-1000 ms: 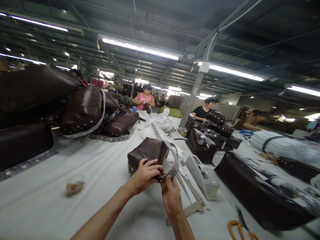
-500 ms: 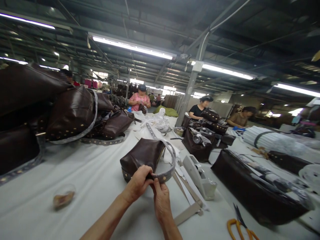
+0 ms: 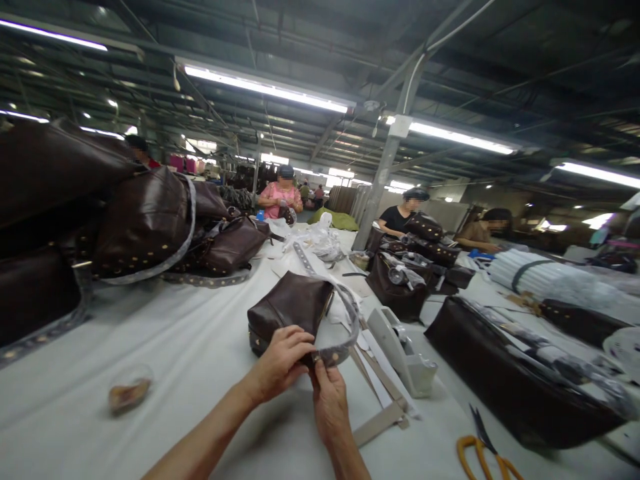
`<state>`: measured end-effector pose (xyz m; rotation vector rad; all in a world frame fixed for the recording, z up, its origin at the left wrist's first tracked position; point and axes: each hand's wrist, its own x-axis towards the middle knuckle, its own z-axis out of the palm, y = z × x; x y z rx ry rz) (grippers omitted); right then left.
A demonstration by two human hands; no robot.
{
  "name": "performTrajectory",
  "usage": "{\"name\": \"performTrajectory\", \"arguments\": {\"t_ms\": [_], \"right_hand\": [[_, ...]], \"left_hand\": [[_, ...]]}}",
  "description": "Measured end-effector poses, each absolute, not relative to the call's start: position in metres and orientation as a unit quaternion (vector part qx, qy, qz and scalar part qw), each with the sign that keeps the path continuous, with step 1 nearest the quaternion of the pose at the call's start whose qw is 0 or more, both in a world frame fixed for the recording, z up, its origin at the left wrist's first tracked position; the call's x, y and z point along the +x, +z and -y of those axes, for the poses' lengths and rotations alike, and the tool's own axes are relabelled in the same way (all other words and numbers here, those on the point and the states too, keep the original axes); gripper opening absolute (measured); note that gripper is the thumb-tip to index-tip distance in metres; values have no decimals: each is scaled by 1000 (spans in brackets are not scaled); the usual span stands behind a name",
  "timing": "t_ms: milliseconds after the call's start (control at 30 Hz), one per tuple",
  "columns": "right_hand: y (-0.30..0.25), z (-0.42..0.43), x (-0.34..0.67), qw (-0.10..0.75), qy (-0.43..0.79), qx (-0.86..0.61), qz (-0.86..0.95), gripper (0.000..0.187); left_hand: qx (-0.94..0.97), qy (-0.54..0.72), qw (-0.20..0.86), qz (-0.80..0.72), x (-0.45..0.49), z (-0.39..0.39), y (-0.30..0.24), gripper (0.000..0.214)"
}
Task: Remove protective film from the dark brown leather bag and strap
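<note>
A dark brown leather handbag (image 3: 290,303) lies on its side on the white-covered table before me. Its studded strap (image 3: 351,327), wrapped in clear grey film, loops out to the right. My left hand (image 3: 281,360) is closed over the bag's near edge, fingers on top of the leather and thumb tucked toward the strap's end. Pinched between thumb and fingers of my right hand (image 3: 330,400) is the strap, close to where it meets the bag. Both hands almost touch there, and the joint itself is partly hidden by fingers.
Brown bags (image 3: 145,227) are piled at left. A tape dispenser (image 3: 405,353), orange-handled scissors (image 3: 485,447) and a large brown bag (image 3: 520,373) lie at right. A small clear container (image 3: 130,393) sits at front left. Co-workers (image 3: 283,193) stand across the table.
The handbag has shifted slightly right, along with both hands. My left fingers now reach farther over the bag's edge, where they were more curled before. My right hand keeps its pinch.
</note>
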<state>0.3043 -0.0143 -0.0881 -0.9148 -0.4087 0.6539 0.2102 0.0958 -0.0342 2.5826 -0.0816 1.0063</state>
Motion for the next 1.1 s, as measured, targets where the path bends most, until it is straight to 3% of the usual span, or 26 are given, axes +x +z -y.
{"name": "performTrajectory", "arguments": {"t_ms": [100,267,467,633,867,1033,1100], "right_hand": [[-83,12,308,835,310,-408,199,41],[-87,9,313,806,266,-480,223,44],[-92,8,319,704,175,-630,277,57],[-82,16,326,659,241,-645,303,55],[-72,24,329,805,352,-455,143,46],[-85,7,314,822,334,-438,142,48],[-91,2,311,821,311,-454,151,48]], "left_hand": [[948,300,98,33,207,-104,-27,42],[935,349,56,41,217,-110,-38,46],[922,382,37,55,221,-111,-46,37],[924,376,37,52,215,-110,-43,31],[931,356,51,54,214,-100,-47,28],[933,348,86,41,215,-101,-55,19],[933,339,117,25,211,-102,-54,25]]}}
